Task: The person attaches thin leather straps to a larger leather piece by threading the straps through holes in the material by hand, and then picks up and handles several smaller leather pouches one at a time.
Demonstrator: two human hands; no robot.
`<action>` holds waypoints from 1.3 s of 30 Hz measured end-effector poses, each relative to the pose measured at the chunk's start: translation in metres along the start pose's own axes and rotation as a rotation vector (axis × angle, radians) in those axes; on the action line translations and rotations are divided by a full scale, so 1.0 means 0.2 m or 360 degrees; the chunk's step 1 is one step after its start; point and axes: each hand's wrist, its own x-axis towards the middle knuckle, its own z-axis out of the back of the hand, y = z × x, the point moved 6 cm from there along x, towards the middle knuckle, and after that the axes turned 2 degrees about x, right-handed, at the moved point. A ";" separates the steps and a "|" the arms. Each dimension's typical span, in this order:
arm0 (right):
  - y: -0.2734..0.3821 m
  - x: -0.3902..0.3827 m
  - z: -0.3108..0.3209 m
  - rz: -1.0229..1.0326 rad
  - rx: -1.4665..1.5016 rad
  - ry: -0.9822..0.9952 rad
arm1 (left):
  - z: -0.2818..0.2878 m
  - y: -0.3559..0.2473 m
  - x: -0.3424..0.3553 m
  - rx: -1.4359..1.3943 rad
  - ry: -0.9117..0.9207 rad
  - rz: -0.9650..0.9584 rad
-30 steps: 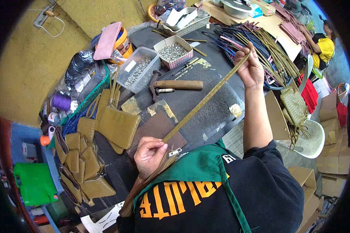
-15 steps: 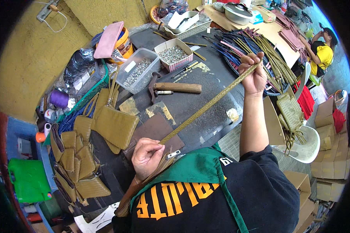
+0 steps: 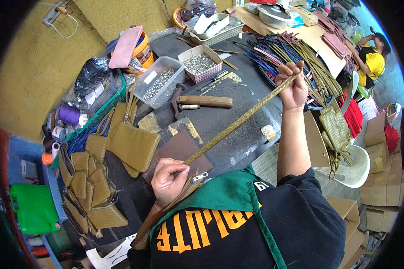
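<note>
An olive-green woven strap [image 3: 240, 119] is stretched taut on a slant above the dark worktable [image 3: 251, 148]. Its lower left end is pinched between the thumb and fingers of my left hand [image 3: 168, 180]. My right hand [image 3: 292, 87], raised with the arm stretched out, grips the upper right end. Beneath my left hand more brown-olive strips [image 3: 182, 197] hang over my forearm. A brown flat board [image 3: 177, 152] lies under the strap's lower end. Behind the strap rests a hammer [image 3: 206, 101] with a wooden handle.
Olive pouches [image 3: 132, 145] pile up at the left. A clear tub [image 3: 159, 85] and a pink-and-white basket [image 3: 199, 65] hold small metal parts. Many bundled straps [image 3: 309, 62] cover the far right. Another person in yellow [image 3: 373, 60] sits beyond. A white chair [image 3: 354, 168] stands right.
My left hand has shifted very slightly, with the strap's lower end. My right hand stays in place, and the strap remains stretched between them.
</note>
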 end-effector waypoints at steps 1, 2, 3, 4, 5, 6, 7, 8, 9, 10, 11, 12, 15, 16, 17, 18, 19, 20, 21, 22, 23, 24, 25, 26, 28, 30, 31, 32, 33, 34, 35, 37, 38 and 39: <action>0.00 0.00 0.00 0.0001 -0.0008 -0.0001 | 0.00 0.00 0.00 0.0023 0.0006 -0.0019; 0.00 0.00 0.00 0.0002 -0.0016 -0.0001 | 0.00 0.00 0.00 0.0024 0.0005 -0.0019; 0.00 0.00 0.00 0.0001 -0.0015 -0.0001 | 0.00 0.00 0.00 0.0027 0.0010 -0.0023; 0.00 0.00 0.01 0.0007 -0.0028 0.0002 | 0.00 -0.01 0.00 0.0030 0.0016 -0.0027; 0.00 0.00 0.01 0.0014 -0.0042 0.0005 | 0.00 -0.01 0.00 0.0029 0.0017 -0.0026; 0.01 0.00 0.01 0.0015 -0.0045 0.0004 | 0.00 -0.01 0.01 0.0018 0.0018 -0.0012; 0.01 0.00 0.01 0.0017 -0.0033 -0.0002 | -0.01 -0.01 0.01 0.0007 0.0020 0.0002; 0.00 0.00 0.01 0.0012 -0.0013 -0.0008 | 0.00 -0.01 0.01 0.0012 0.0014 0.0006; -0.01 0.01 0.02 0.0006 -0.0007 -0.0009 | 0.00 -0.01 0.01 0.0003 0.0004 0.0006; -0.01 0.01 0.02 0.0001 0.0000 -0.0005 | 0.00 -0.01 0.01 -0.0006 -0.0005 0.0006; -0.01 0.01 0.02 0.0002 0.0000 0.0000 | 0.00 -0.01 0.00 -0.0007 -0.0004 0.0006; -0.01 0.01 0.02 0.0002 -0.0001 -0.0001 | 0.00 0.00 0.00 0.0002 -0.0002 -0.0002; -0.01 0.01 0.02 0.0008 -0.0023 -0.0010 | 0.00 0.00 0.00 0.0010 0.0006 -0.0005; 0.00 0.00 0.02 0.0002 -0.0015 -0.0004 | 0.00 0.00 0.00 0.0012 0.0012 0.0000; -0.01 0.01 0.02 -0.0007 -0.0006 0.0002 | 0.00 0.00 0.00 0.0013 0.0010 0.0001; -0.01 0.01 0.03 -0.0009 -0.0004 0.0001 | 0.00 0.00 -0.01 -0.0005 -0.0006 0.0040; -0.01 0.00 0.03 -0.0005 -0.0002 -0.0009 | 0.01 0.01 -0.01 -0.0021 -0.0023 0.0080; -0.01 0.00 0.04 -0.0003 0.0002 -0.0018 | 0.01 0.01 -0.01 -0.0018 -0.0026 0.0083; -0.01 0.00 0.04 -0.0007 0.0007 -0.0020 | 0.01 0.01 -0.01 -0.0021 -0.0032 0.0074; -0.01 0.01 0.05 -0.0006 -0.0003 -0.0023 | 0.01 0.01 -0.01 -0.0022 -0.0039 0.0066; -0.02 0.00 0.05 -0.0011 -0.0005 -0.0030 | 0.01 0.01 -0.01 -0.0009 -0.0048 0.0076; -0.02 0.00 0.06 -0.0019 -0.0004 -0.0039 | 0.01 0.00 -0.01 0.0001 -0.0048 0.0075; -0.02 0.01 0.06 -0.0031 -0.0003 -0.0019 | 0.01 0.00 -0.01 0.0012 -0.0050 0.0075; -0.01 0.01 0.06 -0.0041 0.0009 -0.0019 | 0.00 0.00 0.00 0.0022 -0.0040 0.0048; -0.01 0.00 0.06 -0.0039 -0.0001 -0.0028 | 0.00 0.00 0.00 0.0015 -0.0050 0.0058; 0.00 0.00 0.07 -0.0032 0.0023 -0.0049 | 0.00 0.00 0.00 0.0018 -0.0031 0.0028; 0.00 -0.01 0.07 -0.0038 0.0041 -0.0049 | 0.00 0.00 0.00 0.0034 -0.0044 0.0037; 0.00 -0.01 0.07 -0.0050 0.0072 -0.0051 | 0.00 -0.01 0.00 0.0045 -0.0027 0.0030; 0.00 -0.01 0.06 -0.0049 0.0066 -0.0051 | 0.00 -0.01 0.00 0.0056 -0.0009 0.0022; -0.01 -0.01 0.07 -0.0046 0.0061 -0.0059 | 0.00 -0.01 0.00 0.0094 0.0007 -0.0004; -0.01 -0.02 0.07 -0.0041 0.0053 -0.0068 | 0.00 -0.01 0.00 0.0101 -0.0001 0.0003; -0.01 -0.04 0.09 -0.0044 0.0118 -0.0130 | 0.00 0.00 0.00 -0.0002 -0.0027 0.0177; -0.02 -0.06 0.10 -0.0048 0.0116 -0.0140 | 0.00 0.01 0.00 0.0002 -0.0037 0.0181; -0.02 -0.08 0.10 -0.0052 0.0114 -0.0151 | 0.00 0.03 -0.02 -0.0117 -0.0063 0.0227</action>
